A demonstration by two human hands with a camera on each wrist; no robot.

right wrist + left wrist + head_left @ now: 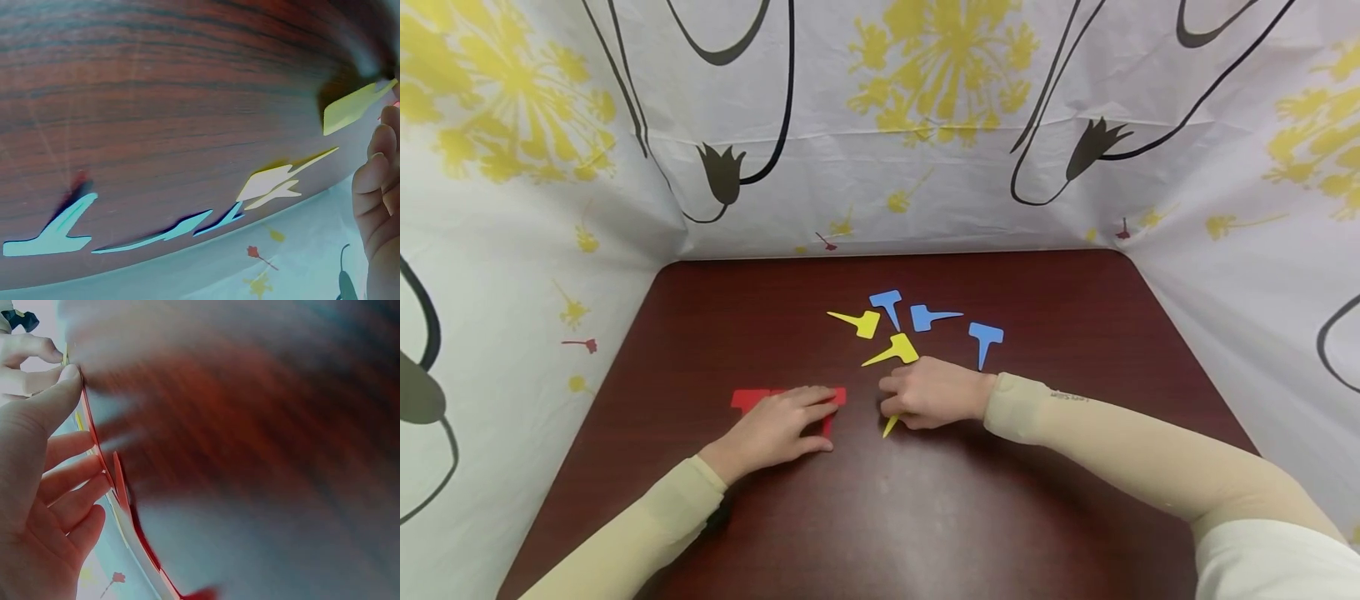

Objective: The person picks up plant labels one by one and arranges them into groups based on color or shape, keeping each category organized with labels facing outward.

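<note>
While the dark surface (887, 517) spreads beneath everything, the left hand (775, 429) rests on red T-shaped tags (748, 398) at left, thumb and fingers apart. To its right, the right hand (932, 393) has its grip clamped in a pinch on a yellow tag (890, 427), whose pointed stem shows toward the near side. Farther off lie three blue tags (987, 332) and two yellow ones (905, 347). Thin and flat, they look light, fairly stiff and probably slippery; the broad head's edges seem easiest to pinch.
</note>
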